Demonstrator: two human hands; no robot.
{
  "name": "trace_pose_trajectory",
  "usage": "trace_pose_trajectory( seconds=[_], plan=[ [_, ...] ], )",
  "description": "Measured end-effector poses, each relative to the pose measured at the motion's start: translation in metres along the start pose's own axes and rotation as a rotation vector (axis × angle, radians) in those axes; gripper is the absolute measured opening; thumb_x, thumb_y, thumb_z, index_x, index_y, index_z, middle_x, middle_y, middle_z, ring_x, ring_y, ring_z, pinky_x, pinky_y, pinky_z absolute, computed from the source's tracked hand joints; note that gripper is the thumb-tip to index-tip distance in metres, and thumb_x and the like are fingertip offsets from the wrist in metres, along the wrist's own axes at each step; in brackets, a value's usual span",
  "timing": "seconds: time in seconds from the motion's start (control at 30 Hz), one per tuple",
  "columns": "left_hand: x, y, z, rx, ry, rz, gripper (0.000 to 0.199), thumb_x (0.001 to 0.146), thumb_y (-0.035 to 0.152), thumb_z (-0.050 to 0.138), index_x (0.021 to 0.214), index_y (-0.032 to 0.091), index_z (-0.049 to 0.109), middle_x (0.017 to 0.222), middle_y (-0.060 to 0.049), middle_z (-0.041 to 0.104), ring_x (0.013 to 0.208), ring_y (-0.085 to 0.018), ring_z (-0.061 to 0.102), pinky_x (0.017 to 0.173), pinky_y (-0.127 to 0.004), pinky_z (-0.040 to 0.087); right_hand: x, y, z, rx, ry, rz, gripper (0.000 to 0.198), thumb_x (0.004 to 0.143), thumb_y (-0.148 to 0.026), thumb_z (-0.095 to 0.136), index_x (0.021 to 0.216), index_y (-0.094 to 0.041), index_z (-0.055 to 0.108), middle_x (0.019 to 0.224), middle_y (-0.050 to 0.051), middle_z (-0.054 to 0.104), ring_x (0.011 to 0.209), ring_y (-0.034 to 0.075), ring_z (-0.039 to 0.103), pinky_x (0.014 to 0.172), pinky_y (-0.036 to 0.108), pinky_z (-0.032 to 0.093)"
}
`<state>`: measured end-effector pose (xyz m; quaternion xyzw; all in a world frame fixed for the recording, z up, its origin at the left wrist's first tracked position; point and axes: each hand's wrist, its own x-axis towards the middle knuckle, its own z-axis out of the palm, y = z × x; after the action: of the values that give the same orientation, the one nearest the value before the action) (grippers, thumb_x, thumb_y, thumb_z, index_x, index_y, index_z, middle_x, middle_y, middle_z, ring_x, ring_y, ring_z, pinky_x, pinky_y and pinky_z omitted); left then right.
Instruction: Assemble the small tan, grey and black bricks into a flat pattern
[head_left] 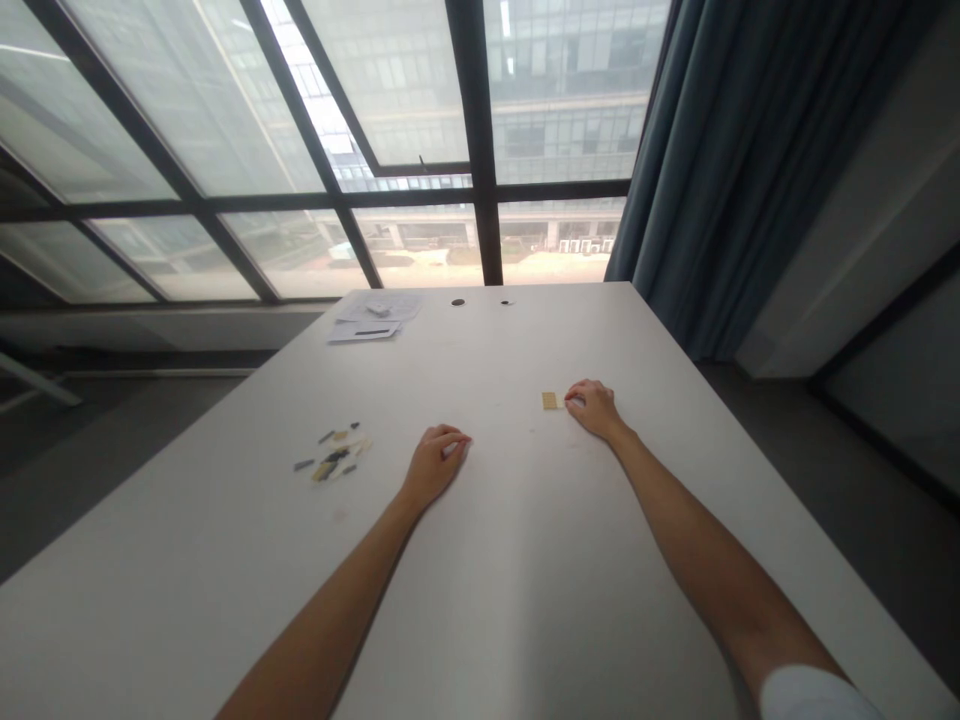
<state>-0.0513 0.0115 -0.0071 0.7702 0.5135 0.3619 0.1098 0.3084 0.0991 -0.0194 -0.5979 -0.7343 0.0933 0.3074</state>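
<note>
My right hand [594, 407] rests on the white table with its fingers drawn together. Its fingertips are at the right side of a small flat tan square piece [550, 401], where a thin pale strip shows between them. What lies inside those fingers is too small to make out. Farther left, my left hand [435, 464] is closed in a pinch just above or on the tabletop. Anything between its thumb and finger is hidden or too small to name. Left of that hand lies a loose pile of small grey, black, tan and cream pieces [335, 460], like building bricks.
The white table [480, 600] reaches to a large window. Papers [365, 330] with a small white object on top lie at its far left corner. Two small dark round spots [458, 302] are near the far edge. A blue curtain [697, 200] hangs at the right.
</note>
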Motion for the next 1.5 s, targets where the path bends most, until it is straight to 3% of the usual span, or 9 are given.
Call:
trace_pose_trajectory(
  seconds=[1.23, 1.4, 1.5],
  plan=[
    [-0.001, -0.006, 0.002, 0.011, -0.007, 0.011, 0.023, 0.094, 0.034, 0.057, 0.093, 0.022, 0.077, 0.097, -0.006, 0.071, 0.093, -0.021, 0.061, 0.089, -0.037, 0.049, -0.001, 0.001, 0.003, -0.001, -0.008, -0.033, 0.015, 0.086, -0.028, 0.060, 0.091, -0.024, 0.073, 0.112, 0.006, 0.068, 0.110, 0.025, 0.052, 0.098, 0.043, 0.032],
    [-0.002, -0.008, 0.003, 0.010, -0.003, 0.006, 0.022, 0.093, 0.034, 0.057, 0.093, 0.023, 0.077, 0.096, -0.006, 0.071, 0.093, -0.021, 0.061, 0.088, -0.037, 0.050, 0.002, 0.006, 0.007, 0.096, 0.113, 0.030, 0.026, 0.085, -0.016, 0.048, 0.098, -0.020, 0.071, 0.106, 0.007, 0.071, 0.106, 0.024, 0.057, 0.099, 0.043, 0.037],
    [-0.002, -0.008, 0.003, -0.008, 0.007, 0.006, 0.020, 0.093, 0.031, 0.058, 0.093, 0.023, 0.077, 0.096, -0.006, 0.071, 0.094, -0.021, 0.061, 0.087, -0.036, 0.050, 0.008, 0.003, -0.006, 0.193, 0.256, 0.025, 0.027, 0.082, -0.016, 0.046, 0.093, -0.018, 0.070, 0.103, 0.010, 0.071, 0.103, 0.024, 0.059, 0.098, 0.042, 0.042]
  ],
)
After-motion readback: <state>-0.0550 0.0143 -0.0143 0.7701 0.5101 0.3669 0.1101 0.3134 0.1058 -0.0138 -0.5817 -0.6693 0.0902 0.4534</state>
